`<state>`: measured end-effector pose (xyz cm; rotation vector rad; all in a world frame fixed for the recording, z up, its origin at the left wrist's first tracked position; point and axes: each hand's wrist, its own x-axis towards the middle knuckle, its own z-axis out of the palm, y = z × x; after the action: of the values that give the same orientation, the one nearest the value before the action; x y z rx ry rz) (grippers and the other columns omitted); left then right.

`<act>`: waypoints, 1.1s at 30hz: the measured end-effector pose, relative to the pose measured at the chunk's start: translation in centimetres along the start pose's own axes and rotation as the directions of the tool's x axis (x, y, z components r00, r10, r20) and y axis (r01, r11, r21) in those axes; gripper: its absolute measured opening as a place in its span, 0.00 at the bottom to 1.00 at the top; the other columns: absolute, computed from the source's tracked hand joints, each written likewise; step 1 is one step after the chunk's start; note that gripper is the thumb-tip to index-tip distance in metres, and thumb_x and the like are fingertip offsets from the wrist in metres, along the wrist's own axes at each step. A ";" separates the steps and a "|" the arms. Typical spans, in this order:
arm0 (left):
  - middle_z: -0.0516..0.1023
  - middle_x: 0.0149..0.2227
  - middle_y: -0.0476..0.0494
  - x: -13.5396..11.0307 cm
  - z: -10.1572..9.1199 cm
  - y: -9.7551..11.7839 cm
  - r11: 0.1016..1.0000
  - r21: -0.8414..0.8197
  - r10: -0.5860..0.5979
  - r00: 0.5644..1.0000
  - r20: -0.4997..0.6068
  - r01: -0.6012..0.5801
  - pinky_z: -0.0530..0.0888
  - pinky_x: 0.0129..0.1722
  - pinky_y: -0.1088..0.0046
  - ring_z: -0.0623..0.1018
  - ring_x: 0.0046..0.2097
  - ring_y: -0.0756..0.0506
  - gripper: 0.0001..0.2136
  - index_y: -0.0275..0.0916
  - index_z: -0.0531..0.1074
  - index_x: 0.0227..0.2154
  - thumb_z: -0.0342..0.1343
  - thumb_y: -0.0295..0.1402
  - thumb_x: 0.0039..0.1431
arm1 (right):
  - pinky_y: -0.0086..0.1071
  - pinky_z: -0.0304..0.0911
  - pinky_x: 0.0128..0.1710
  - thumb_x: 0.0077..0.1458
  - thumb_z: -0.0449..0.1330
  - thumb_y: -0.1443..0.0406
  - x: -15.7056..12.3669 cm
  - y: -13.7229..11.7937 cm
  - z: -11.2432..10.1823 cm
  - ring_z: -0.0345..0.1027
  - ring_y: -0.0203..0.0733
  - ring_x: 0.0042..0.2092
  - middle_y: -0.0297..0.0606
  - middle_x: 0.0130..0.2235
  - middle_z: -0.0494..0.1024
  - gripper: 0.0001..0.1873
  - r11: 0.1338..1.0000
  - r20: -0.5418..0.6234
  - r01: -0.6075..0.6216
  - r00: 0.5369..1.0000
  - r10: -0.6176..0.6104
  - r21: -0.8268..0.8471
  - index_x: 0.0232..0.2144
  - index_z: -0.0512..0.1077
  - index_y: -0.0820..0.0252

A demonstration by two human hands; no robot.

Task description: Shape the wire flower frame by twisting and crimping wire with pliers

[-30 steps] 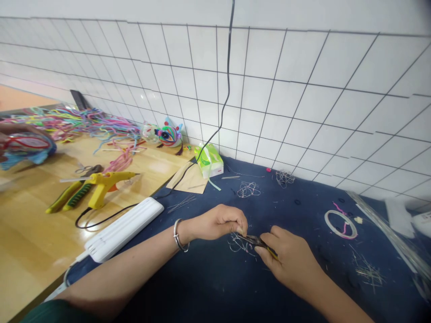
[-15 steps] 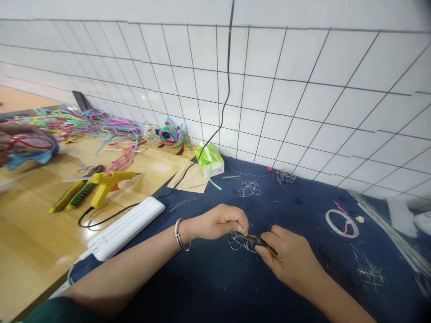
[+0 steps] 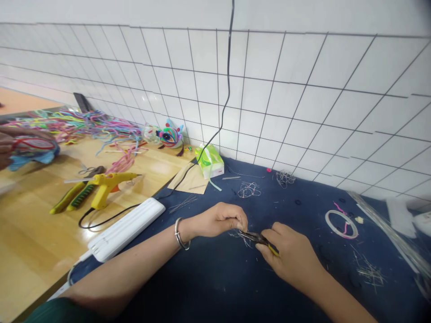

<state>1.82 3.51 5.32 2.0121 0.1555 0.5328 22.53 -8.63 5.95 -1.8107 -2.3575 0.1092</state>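
Over a dark blue cloth (image 3: 208, 278), my left hand (image 3: 218, 220) is closed, pinching a small tangle of thin silver wire (image 3: 237, 234). A metal bangle sits on that wrist. My right hand (image 3: 289, 255) is wrapped round small pliers (image 3: 257, 238) with yellow-and-black handles. The plier jaws point left and meet the wire right at my left fingertips. Both hands hover just above the cloth, close together.
A white power strip (image 3: 124, 229), yellow glue gun (image 3: 106, 184) and green-handled cutters (image 3: 69, 197) lie on the wooden table at left. Coloured pipe cleaners (image 3: 84, 123) pile up at the back. Another person's hand (image 3: 6, 146) holds a colourful craft at far left. Wire scraps (image 3: 368, 271) and a white ring (image 3: 340, 223) lie right.
My hands have lifted slightly and the wire tangle has drawn up tighter between the pliers and my left fingertips. The view has shifted a little.
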 end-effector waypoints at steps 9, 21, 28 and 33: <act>0.74 0.33 0.40 -0.1 -0.2 -0.2 0.991 -0.131 -0.016 0.999 -0.048 0.010 0.69 0.36 0.73 0.73 0.35 0.49 0.08 0.32 0.70 0.31 0.48 0.31 0.60 | 0.30 0.52 0.30 0.56 0.50 0.59 -0.1 0.1 -0.8 0.60 0.38 0.32 0.35 0.29 0.66 0.10 1.000 -0.019 0.004 1.000 -0.004 0.001 0.29 0.67 0.56; 0.74 0.32 0.40 0.0 -0.2 0.1 0.980 -0.200 -0.003 0.999 -0.047 -0.006 0.70 0.36 0.73 0.73 0.35 0.50 0.08 0.33 0.70 0.30 0.49 0.31 0.59 | 0.28 0.53 0.29 0.56 0.49 0.56 0.2 0.1 -1.2 0.60 0.35 0.29 0.33 0.28 0.66 0.13 0.975 0.091 -0.034 0.996 0.015 0.217 0.28 0.68 0.56; 0.74 0.32 0.40 -0.1 -0.2 0.0 0.983 -0.180 0.019 1.000 -0.003 -0.019 0.70 0.36 0.73 0.73 0.36 0.49 0.09 0.34 0.70 0.30 0.49 0.33 0.60 | 0.28 0.53 0.29 0.56 0.50 0.56 0.3 0.1 -1.2 0.60 0.34 0.28 0.32 0.27 0.66 0.14 0.952 0.148 -0.067 0.989 0.023 0.298 0.27 0.69 0.55; 0.74 0.32 0.40 0.0 -0.2 0.2 0.989 -0.144 0.036 0.999 -0.004 -0.036 0.70 0.36 0.73 0.74 0.35 0.49 0.10 0.34 0.70 0.30 0.48 0.35 0.60 | 0.27 0.53 0.28 0.56 0.49 0.56 0.3 0.0 -1.1 0.60 0.34 0.28 0.32 0.27 0.66 0.14 0.961 0.126 -0.049 0.992 0.015 0.271 0.28 0.69 0.56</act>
<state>1.71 3.57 5.52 1.8764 0.0794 0.5525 22.68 -8.36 7.08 -1.7518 -2.2571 0.5384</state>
